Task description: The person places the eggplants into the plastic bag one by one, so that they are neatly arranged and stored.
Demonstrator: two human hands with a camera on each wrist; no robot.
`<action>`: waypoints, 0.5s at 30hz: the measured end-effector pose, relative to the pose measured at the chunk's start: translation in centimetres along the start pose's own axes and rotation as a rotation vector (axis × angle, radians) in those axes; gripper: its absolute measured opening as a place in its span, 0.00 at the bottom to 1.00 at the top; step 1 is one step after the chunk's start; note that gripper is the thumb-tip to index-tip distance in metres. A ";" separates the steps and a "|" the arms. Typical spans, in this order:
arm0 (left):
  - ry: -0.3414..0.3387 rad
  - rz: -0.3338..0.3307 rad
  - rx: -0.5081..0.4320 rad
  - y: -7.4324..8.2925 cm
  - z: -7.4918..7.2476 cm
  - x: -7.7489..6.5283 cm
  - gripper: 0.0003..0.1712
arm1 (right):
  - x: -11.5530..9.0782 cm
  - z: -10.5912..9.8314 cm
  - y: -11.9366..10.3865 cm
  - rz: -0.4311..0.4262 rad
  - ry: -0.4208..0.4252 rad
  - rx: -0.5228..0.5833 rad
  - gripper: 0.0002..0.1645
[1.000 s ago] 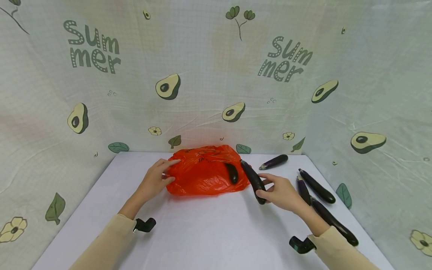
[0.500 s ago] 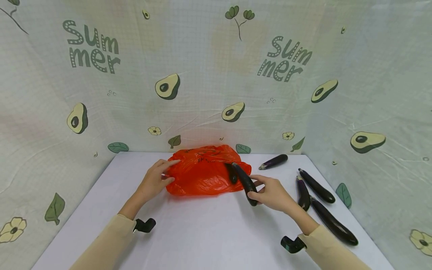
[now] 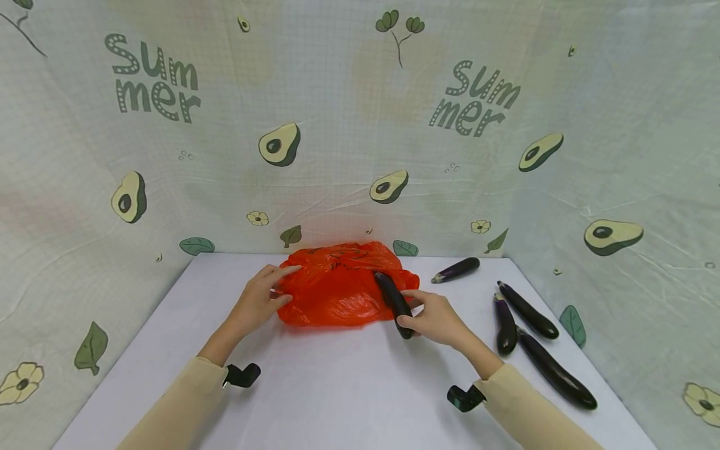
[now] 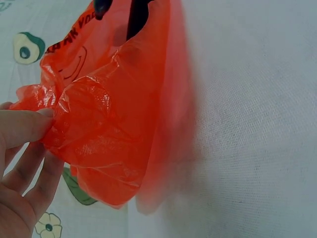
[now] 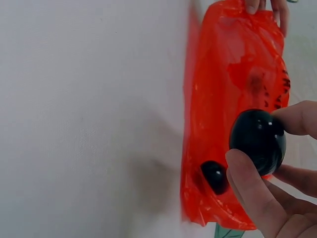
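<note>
A red plastic bag (image 3: 326,303) lies at the back middle of the table, its mouth facing right. At its left end, my left hand (image 3: 259,300) pinches the plastic between thumb and fingers, clearly seen in the left wrist view. My right hand (image 3: 435,319) grips the near, rounded end of a dark eggplant (image 3: 388,294), whose far end points into the bag's mouth. The right wrist view shows that eggplant's glossy round end (image 5: 257,141) between thumb and fingers. Lower in the bag's opening lies another eggplant (image 5: 214,176), hidden behind the held one in the head view.
Several more eggplants lie to the right: one at the back edge (image 3: 457,270), one along the right side (image 3: 527,310), a shorter one (image 3: 505,328), and a long one nearest (image 3: 557,370). A printed cloth (image 3: 337,125) walls the table's back and sides.
My right hand has moved left with the eggplant, bringing its far end from beside the bag to inside the mouth. The left hand and bag have hardly moved.
</note>
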State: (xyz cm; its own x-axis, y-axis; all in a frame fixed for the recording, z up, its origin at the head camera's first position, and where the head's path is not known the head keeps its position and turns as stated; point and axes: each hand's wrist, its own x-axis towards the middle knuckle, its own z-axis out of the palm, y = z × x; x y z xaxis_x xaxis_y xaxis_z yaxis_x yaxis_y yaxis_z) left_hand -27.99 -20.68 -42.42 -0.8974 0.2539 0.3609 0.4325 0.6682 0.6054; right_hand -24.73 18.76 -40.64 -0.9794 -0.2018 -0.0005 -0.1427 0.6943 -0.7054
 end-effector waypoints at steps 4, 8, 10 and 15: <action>0.000 -0.003 0.001 0.0 -0.1 0.0 0.41 | 0.8 0.7 -0.1 0.024 0.009 0.017 0.36; 0.000 -0.004 -0.005 -0.1 0.0 -0.1 0.41 | 1.7 1.4 0.1 0.048 0.016 0.027 0.36; 0.001 -0.004 -0.009 -0.1 -0.1 -0.2 0.40 | 2.1 1.8 0.1 0.054 0.026 0.025 0.37; 0.003 -0.004 -0.010 0.0 -0.1 -0.2 0.40 | 3.1 2.6 0.2 0.053 0.048 0.016 0.37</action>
State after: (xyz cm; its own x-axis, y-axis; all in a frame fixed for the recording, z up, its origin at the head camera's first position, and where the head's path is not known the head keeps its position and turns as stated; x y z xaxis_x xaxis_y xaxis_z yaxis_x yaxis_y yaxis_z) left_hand -27.84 -20.80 -42.39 -0.8987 0.2492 0.3610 0.4301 0.6623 0.6135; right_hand -27.42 16.45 -42.58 -0.9913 -0.1312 -0.0043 -0.0885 0.6921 -0.7164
